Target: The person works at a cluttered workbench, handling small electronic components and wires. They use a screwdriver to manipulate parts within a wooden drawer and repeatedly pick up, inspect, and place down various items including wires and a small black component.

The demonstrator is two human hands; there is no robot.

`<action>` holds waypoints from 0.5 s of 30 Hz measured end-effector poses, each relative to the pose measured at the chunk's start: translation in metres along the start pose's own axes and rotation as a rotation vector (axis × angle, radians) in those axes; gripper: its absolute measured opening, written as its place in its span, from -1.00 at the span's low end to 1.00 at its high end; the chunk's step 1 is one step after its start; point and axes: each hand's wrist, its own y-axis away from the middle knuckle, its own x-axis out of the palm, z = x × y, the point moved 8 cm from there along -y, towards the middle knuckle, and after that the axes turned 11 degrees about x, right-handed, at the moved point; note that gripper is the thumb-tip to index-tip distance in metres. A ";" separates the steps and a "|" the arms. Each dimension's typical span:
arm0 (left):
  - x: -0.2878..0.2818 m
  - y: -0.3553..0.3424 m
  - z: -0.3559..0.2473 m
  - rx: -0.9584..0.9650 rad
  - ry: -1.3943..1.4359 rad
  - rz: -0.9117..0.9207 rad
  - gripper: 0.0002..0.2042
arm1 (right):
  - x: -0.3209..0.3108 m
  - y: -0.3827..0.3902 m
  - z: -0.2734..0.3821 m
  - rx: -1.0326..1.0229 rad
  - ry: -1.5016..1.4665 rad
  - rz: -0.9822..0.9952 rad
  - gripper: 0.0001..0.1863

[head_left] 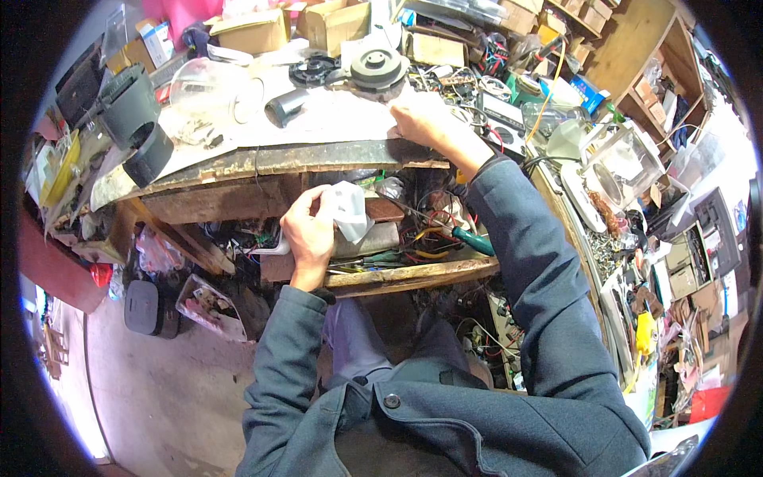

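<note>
Above an open wooden drawer (397,281), my left hand (308,232) pinches a crumpled, whitish, translucent sheet (350,213). It looks like thin plastic, though I cannot tell for sure. My right hand (425,123) is at the front edge of the workbench (334,119), its fingers drawn together and partly hidden; whatever they hold, if anything, I cannot make out. Just beyond it sits a round grey motor-like part (377,68), with a black round part (313,70) to its left. In the drawer lie a green-handled tool (473,240) and coloured wires.
A clear bowl (208,89), a dark cup-shaped part (286,107) and grey appliance housings (131,103) stand on the left of the bench. Cardboard boxes (253,30) line the back. Loose wires and parts crowd the right side. A bin of scraps (211,306) rests on the floor.
</note>
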 end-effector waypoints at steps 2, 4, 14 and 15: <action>-0.002 0.001 -0.005 0.006 0.004 -0.007 -0.82 | -0.008 0.003 0.008 -0.033 -0.021 0.029 -0.74; 0.001 -0.003 -0.010 0.059 0.012 -0.020 -0.82 | -0.010 -0.003 -0.004 0.026 -0.015 -0.019 -0.78; 0.001 0.001 -0.009 -0.050 0.095 -0.019 -0.84 | -0.030 0.095 0.126 -0.229 -0.401 0.121 -0.81; 0.002 0.000 -0.011 -0.034 0.093 -0.015 -0.84 | -0.024 0.099 0.130 -0.208 -0.397 0.116 -0.81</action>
